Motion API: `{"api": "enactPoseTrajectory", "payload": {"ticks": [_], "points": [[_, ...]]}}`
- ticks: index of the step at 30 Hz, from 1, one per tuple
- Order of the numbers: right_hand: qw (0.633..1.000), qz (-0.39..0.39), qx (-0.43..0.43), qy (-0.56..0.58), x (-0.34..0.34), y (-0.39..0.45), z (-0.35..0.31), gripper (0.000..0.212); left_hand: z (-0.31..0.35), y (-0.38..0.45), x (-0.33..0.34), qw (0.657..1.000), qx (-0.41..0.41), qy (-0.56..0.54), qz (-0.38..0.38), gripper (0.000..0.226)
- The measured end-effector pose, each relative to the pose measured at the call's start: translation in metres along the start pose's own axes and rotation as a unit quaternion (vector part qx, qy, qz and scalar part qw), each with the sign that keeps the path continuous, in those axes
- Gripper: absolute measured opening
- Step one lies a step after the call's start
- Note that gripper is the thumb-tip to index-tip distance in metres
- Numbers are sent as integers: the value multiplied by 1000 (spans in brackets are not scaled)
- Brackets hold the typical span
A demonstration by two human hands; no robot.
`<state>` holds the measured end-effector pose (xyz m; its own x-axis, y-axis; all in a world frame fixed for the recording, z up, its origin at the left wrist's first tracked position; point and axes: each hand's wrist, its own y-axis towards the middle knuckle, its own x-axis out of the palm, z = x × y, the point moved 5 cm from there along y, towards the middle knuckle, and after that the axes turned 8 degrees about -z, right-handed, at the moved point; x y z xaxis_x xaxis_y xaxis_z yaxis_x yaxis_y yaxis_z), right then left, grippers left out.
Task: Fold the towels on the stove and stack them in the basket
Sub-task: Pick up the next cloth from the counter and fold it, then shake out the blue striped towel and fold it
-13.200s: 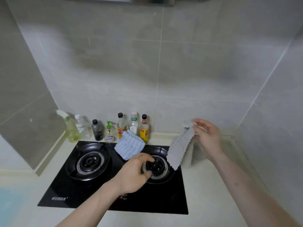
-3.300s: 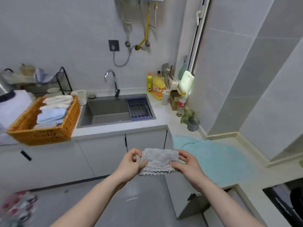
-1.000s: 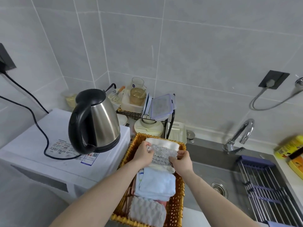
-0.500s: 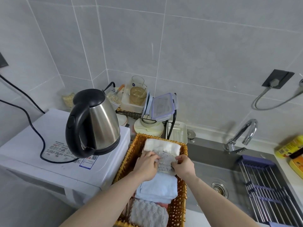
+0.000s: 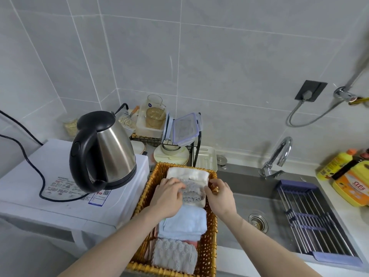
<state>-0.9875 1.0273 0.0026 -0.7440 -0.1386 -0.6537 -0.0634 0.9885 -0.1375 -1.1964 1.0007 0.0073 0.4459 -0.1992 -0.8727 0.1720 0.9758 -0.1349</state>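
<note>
We note the folded grey towel (image 5: pixel 192 191) now lies in the wicker basket (image 5: pixel 211 246), on a cream towel (image 5: pixel 187 173) at the far end. Left hand (image 5: pixel 168 196) presses it flat with straight fingers; right hand (image 5: pixel 220 194) pinches its right edge. Blue towel (image 5: pixel 184 220) and another grey one (image 5: pixel 173 254) are already stacked nearer. Stove out of view; remaining towels unknown.
</note>
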Motion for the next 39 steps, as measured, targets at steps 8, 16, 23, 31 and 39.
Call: {"api": "enactPoseTrajectory", "payload": {"ticks": [8, 16, 23, 31, 39], "points": [[996, 43, -18, 78, -66, -75, 20, 28, 62, -37, -6, 999, 50, 0, -7, 36], [979, 122, 29, 161, -169, -229, 93, 28, 198, -106, 15, 987, 155, -39, -17, 30], [957, 211, 97, 176, -256, -415, 178, 32, 367, -180, 96, 949, 305, -37, -75, 29], [914, 331, 175, 156, -321, -619, 269, 36, 529, -293, 201, 881, 441, -39, -166, 34], [831, 454, 276, 165, -353, -814, 332, 37, 672, -410, 294, 782, 567, -27, -256, 34]]}}
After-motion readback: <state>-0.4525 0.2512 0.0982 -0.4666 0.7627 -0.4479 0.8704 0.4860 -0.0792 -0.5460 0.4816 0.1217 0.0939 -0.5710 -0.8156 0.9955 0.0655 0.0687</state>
